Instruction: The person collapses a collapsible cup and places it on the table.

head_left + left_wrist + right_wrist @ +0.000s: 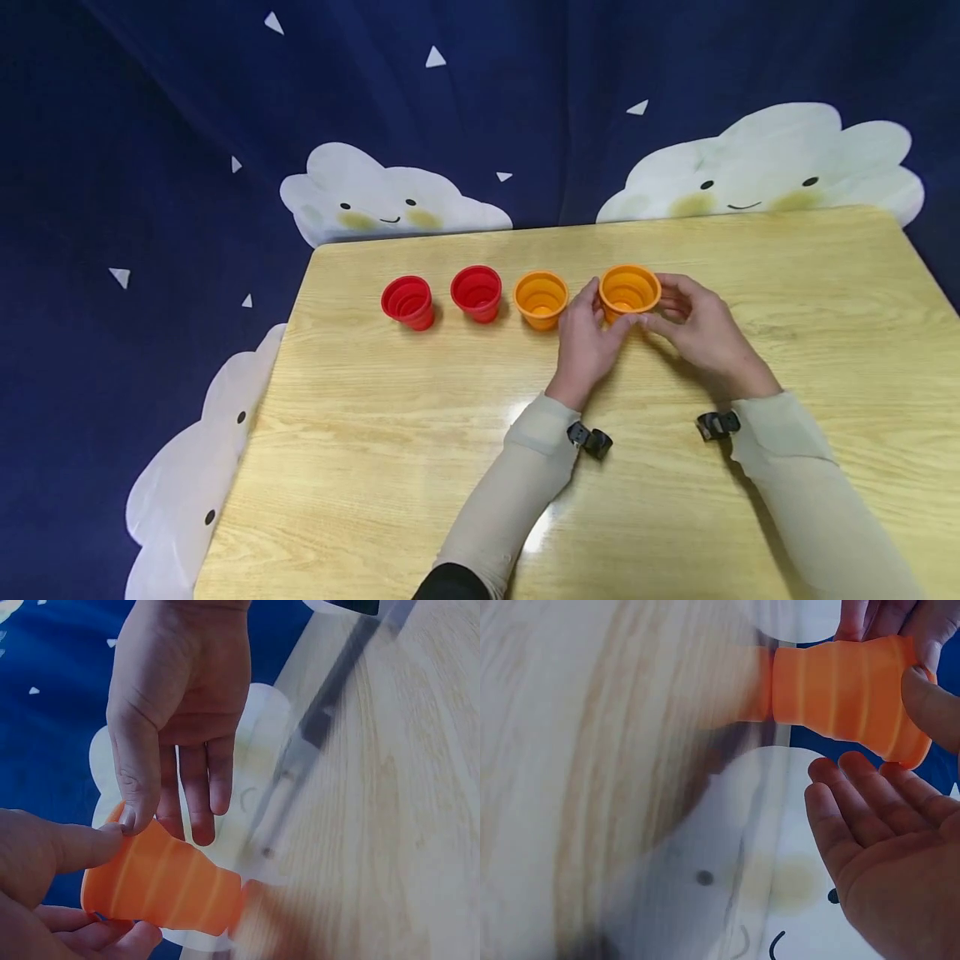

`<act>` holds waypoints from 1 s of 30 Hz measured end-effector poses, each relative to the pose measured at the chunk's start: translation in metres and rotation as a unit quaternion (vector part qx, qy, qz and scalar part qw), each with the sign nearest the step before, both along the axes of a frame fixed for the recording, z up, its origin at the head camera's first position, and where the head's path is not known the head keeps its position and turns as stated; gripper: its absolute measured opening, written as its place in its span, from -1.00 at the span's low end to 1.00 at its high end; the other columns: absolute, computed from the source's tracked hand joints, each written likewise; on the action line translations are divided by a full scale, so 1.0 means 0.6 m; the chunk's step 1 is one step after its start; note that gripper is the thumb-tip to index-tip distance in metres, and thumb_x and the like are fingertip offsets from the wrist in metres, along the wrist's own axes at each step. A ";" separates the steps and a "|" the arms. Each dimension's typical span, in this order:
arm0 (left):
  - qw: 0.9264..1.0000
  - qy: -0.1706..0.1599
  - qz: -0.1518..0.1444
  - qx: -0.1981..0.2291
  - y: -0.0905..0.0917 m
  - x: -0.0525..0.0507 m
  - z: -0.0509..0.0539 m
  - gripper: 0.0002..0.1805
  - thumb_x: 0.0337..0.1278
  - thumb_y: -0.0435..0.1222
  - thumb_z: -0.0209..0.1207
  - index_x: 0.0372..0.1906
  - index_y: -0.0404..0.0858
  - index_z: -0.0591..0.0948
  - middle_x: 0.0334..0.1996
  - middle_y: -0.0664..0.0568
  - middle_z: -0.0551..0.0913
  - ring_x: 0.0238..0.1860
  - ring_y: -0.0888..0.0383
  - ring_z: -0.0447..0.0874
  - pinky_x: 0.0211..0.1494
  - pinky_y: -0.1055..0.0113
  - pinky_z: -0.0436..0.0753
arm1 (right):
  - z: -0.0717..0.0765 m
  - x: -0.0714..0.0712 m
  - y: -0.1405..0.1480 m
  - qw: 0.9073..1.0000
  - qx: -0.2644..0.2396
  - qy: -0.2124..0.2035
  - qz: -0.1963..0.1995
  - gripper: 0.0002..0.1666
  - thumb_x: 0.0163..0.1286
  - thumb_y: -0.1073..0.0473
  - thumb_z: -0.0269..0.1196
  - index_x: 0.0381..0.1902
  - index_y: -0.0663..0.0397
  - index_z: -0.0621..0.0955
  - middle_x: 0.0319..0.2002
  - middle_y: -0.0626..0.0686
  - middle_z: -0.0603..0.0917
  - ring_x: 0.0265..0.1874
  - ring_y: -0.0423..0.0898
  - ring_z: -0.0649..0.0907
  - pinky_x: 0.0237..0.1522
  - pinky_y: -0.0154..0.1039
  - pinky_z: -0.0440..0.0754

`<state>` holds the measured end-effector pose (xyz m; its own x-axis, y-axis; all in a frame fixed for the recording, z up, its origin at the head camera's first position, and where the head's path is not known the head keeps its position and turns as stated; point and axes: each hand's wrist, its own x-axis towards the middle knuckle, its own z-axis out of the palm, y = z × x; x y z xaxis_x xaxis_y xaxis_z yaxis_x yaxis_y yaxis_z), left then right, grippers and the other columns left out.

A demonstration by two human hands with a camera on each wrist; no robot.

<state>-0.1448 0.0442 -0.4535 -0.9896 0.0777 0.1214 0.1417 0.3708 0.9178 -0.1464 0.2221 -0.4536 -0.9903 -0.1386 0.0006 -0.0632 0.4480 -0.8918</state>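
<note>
An orange ribbed cup (630, 292) stands upright on the table between both hands, its ringed inside showing from above. My left hand (587, 342) grips it from the left, thumb at the near side and fingers around the left side. From the right, my right hand (705, 329) holds the rim, thumb at the front. In the right wrist view, that hand's other fingers (877, 806) extend fairly straight beside the cup (840, 690). The left wrist view shows both thumbs close together at the rim. Just left of my left hand stands a second orange cup (542, 302).
Two red cups, one at the far left (408, 302) and one nearer the orange pair (477, 293), stand in the same row. All are on a light wood table (360, 467). Behind the table hangs a dark blue curtain (525, 100) with smiling clouds.
</note>
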 end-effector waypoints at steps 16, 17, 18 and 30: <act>0.997 0.036 -0.021 0.057 -0.005 0.000 0.026 -0.21 0.08 -0.32 0.46 0.39 -0.48 0.38 0.23 -0.22 0.56 0.15 0.11 0.63 0.12 0.53 0.55 | 0.029 0.006 -0.002 0.997 -0.070 0.029 0.003 -0.26 0.34 0.40 0.33 0.42 0.31 0.33 0.18 0.29 0.55 0.03 -0.04 0.63 0.00 -0.48 0.59; 0.997 0.039 -0.022 0.057 -0.004 0.000 0.029 -0.21 0.08 -0.33 0.46 0.39 -0.48 0.38 0.23 -0.22 0.56 0.14 0.12 0.63 0.11 0.53 0.55 | 0.032 0.006 0.000 0.997 -0.072 0.030 0.003 -0.27 0.35 0.41 0.33 0.42 0.30 0.33 0.18 0.29 0.55 0.02 -0.07 0.63 -0.01 -0.48 0.60; 0.997 0.041 -0.024 0.057 -0.005 0.000 0.032 -0.21 0.08 -0.34 0.46 0.39 -0.48 0.38 0.24 -0.23 0.55 0.13 0.13 0.63 0.11 0.53 0.55 | 0.034 0.006 0.001 0.997 -0.073 0.030 0.002 -0.27 0.35 0.41 0.33 0.42 0.30 0.34 0.17 0.28 0.55 0.01 -0.10 0.64 -0.02 -0.48 0.60; 0.998 0.043 -0.021 0.029 -0.013 0.009 0.052 -0.32 0.09 -0.50 0.41 0.36 -0.40 0.47 0.18 -0.15 0.61 0.03 0.15 0.66 0.05 0.56 0.57 | 0.054 0.019 0.004 0.999 -0.050 0.015 -0.012 -0.30 0.40 0.23 0.34 0.44 0.21 0.38 0.19 0.23 0.57 -0.02 -0.27 0.65 -0.06 -0.52 0.60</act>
